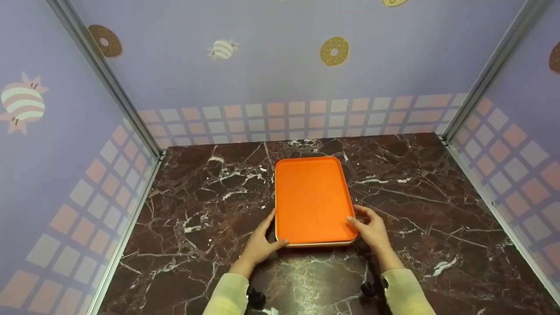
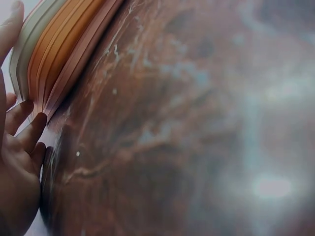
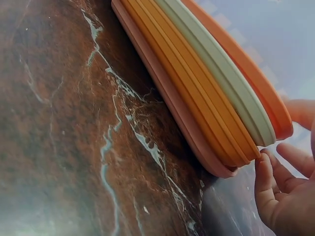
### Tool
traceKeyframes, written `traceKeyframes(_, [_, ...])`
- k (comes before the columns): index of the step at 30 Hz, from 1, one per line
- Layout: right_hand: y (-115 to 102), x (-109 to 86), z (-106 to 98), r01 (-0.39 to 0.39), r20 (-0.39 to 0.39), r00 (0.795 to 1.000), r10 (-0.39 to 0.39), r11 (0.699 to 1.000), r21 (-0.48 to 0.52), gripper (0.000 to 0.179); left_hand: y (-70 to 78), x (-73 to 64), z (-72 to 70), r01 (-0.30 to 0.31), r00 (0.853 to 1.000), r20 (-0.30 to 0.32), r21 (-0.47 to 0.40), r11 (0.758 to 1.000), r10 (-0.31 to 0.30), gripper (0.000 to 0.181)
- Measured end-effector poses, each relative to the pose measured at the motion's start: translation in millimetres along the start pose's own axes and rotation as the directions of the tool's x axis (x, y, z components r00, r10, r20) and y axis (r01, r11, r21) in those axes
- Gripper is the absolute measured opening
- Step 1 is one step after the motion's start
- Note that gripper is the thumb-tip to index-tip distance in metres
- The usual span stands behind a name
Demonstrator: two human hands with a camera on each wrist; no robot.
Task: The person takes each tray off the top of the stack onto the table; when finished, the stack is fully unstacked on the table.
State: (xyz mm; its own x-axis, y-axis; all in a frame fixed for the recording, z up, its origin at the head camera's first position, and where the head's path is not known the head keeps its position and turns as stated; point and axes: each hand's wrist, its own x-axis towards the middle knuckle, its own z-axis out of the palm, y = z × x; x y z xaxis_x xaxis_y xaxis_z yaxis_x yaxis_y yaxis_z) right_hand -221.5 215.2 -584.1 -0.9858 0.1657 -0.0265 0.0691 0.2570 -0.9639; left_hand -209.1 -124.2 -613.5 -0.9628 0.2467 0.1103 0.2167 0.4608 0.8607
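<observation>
A stack of rectangular trays lies on the tabletop in front of me, with an orange tray point(image 1: 311, 199) on top. Beneath it the right wrist view shows a pale green tray point(image 3: 217, 69), yellow-orange trays point(image 3: 189, 78) and a pink tray point(image 3: 168, 93) at the bottom. My left hand point(image 1: 258, 248) holds the stack at its near left corner, thumb over the top rim and fingers along the side. On the right long side, my right hand point(image 1: 372, 229) grips the edge, thumb on the orange rim and fingertips against the tray edges below.
The dark red marbled tabletop point(image 1: 210, 192) extends around the stack. Purple walls with printed sweets and checks enclose it at the back point(image 1: 280, 78), left point(image 1: 61, 162) and right point(image 1: 520, 144). Metal posts stand in the back corners.
</observation>
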Motion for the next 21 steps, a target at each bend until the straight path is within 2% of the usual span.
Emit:
traceKeyframes(7, [-1.4,-3.3,-0.2,0.027,-0.013,1.0,-0.028,0.996,-0.08,0.045,-0.7,-0.3,1.4,0.02,0.999,0.031,0.035,0.999,-0.022,0.117])
traceKeyframes(15, [-2.3,-1.6,1.5,0.091,-0.069,0.992,-0.106,0.978,-0.185,0.036,0.6,-1.9,1.5,0.057,0.998,0.022,-0.025,0.998,-0.056,0.118])
traceKeyframes(21, [-5.2,-1.0,-3.3,0.09,-0.095,0.989,-0.114,0.971,-0.222,0.039,0.5,-1.8,0.6,0.064,0.998,0.025,-0.052,0.997,-0.063,0.118])
